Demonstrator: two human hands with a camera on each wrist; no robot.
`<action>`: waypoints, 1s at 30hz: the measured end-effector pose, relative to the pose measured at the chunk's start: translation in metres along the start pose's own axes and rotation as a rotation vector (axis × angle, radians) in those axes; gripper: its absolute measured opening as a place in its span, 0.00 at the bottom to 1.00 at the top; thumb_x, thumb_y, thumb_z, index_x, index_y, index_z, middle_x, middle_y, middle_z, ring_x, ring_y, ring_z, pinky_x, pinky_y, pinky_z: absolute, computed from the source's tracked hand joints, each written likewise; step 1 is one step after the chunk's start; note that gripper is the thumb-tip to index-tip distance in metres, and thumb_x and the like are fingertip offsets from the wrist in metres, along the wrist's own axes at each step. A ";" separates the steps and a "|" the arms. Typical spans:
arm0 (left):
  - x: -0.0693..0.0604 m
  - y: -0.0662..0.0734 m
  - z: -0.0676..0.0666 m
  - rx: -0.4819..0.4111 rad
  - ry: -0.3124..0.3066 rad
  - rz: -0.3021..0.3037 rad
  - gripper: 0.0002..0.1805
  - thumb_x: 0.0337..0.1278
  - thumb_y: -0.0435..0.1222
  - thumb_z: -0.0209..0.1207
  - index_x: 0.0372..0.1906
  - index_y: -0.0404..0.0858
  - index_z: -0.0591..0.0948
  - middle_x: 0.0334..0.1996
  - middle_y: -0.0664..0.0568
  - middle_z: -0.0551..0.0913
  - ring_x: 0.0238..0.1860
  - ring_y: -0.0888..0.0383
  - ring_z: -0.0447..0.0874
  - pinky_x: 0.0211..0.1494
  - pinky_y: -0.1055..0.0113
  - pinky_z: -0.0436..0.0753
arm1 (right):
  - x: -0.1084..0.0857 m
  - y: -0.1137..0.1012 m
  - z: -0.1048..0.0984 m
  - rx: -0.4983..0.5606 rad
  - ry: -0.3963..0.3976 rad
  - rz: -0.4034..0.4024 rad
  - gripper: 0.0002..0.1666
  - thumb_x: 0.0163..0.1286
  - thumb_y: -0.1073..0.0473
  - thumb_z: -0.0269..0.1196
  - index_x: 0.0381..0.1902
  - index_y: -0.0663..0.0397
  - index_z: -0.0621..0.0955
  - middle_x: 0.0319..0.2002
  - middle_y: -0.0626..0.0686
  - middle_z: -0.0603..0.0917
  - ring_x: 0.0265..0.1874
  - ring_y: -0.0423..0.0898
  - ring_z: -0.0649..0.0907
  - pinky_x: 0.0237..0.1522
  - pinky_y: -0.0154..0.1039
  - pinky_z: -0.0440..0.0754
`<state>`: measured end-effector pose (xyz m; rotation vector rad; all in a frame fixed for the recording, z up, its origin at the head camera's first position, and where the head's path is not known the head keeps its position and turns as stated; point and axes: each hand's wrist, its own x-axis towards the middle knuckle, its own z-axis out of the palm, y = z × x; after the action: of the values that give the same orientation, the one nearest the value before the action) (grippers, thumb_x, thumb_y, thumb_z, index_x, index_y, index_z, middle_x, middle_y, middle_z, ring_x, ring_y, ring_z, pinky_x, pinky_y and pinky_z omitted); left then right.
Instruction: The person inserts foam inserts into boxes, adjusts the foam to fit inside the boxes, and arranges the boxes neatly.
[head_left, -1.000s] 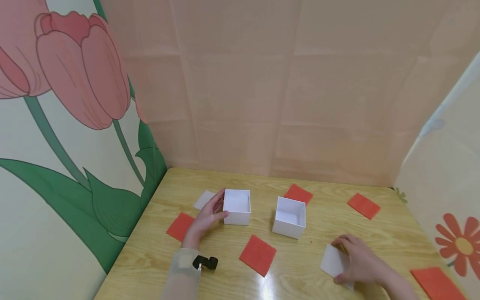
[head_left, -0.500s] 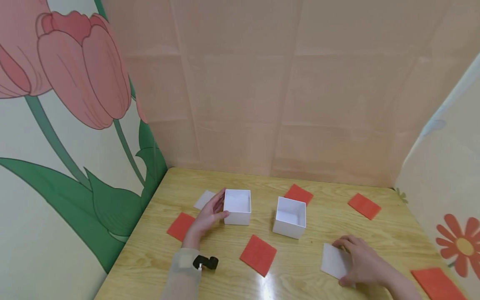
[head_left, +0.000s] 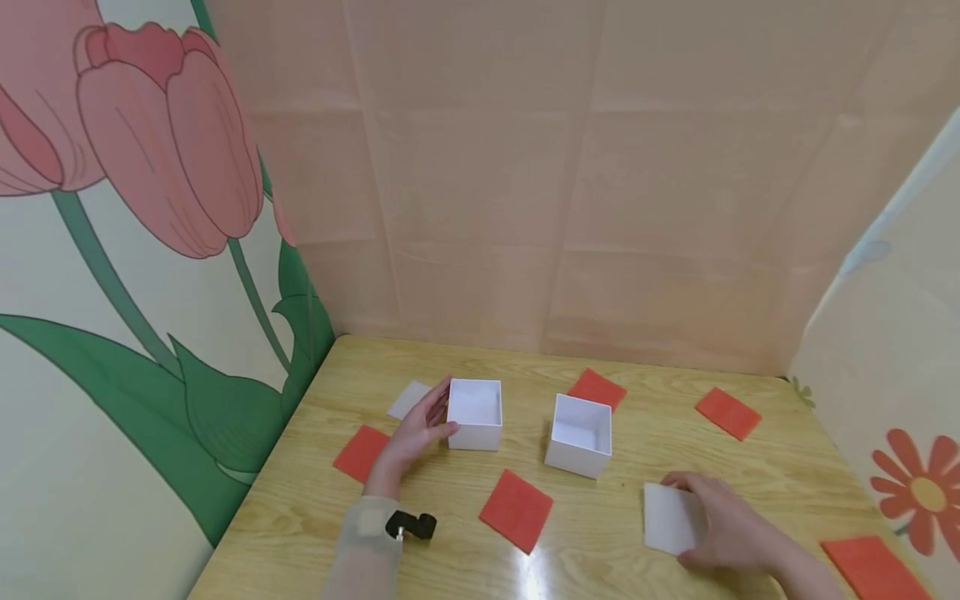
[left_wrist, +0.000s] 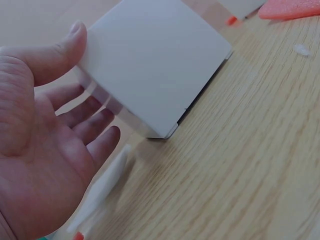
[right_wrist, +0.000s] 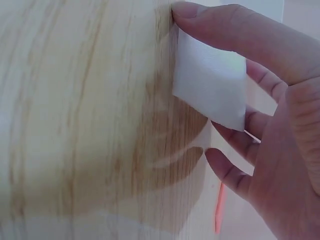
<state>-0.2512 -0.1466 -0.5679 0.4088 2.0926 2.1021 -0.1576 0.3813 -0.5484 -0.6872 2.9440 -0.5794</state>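
Two open-topped white boxes stand on the table. At the left box (head_left: 474,429), my left hand (head_left: 408,437) rests against the left side, thumb near the front corner and fingers loosely spread along the side. The left wrist view shows this box's plain outer wall (left_wrist: 155,60) beside the thumb. My right hand (head_left: 723,521) holds a flat white square (head_left: 670,518) by opposite edges, thumb on the near edge and fingers at the far one; its right part is hidden under the hand. In the right wrist view the white square (right_wrist: 212,82) lies between thumb and fingers, low over the table.
The right white box (head_left: 577,450) stands between the hands, partly in front of a red square (head_left: 600,385). More red squares lie at centre front (head_left: 517,510), left (head_left: 362,452), far right (head_left: 729,412) and near right (head_left: 873,567). Another white square (head_left: 407,400) lies behind my left hand.
The white square under my right hand has turned slightly, its left edge now running more straight toward me. The right hand has shifted a little to the right. Left hand and boxes stay put.
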 end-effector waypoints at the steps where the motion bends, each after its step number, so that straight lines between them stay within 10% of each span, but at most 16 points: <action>1: 0.000 -0.001 0.000 -0.001 0.000 0.001 0.48 0.67 0.23 0.66 0.86 0.35 0.55 0.85 0.40 0.53 0.85 0.40 0.50 0.84 0.48 0.51 | 0.000 0.000 -0.001 0.023 -0.025 0.012 0.59 0.35 0.35 0.90 0.64 0.44 0.77 0.57 0.41 0.79 0.51 0.46 0.77 0.49 0.42 0.81; 7: 0.001 -0.003 -0.001 -0.013 0.000 0.002 0.48 0.68 0.24 0.66 0.86 0.35 0.55 0.85 0.39 0.53 0.85 0.40 0.49 0.84 0.46 0.50 | 0.000 0.004 0.000 0.112 -0.123 0.077 0.59 0.42 0.34 0.88 0.68 0.47 0.74 0.60 0.47 0.78 0.53 0.47 0.77 0.50 0.37 0.81; 30: 0.001 -0.001 0.001 -0.013 0.006 0.005 0.48 0.68 0.24 0.66 0.87 0.36 0.55 0.86 0.40 0.53 0.85 0.41 0.50 0.85 0.48 0.51 | -0.002 0.004 -0.003 0.135 -0.115 0.001 0.69 0.36 0.37 0.90 0.73 0.50 0.70 0.60 0.52 0.78 0.52 0.43 0.76 0.47 0.36 0.78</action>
<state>-0.2516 -0.1456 -0.5684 0.4069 2.0820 2.1205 -0.1582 0.3861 -0.5472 -0.6809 2.7699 -0.7055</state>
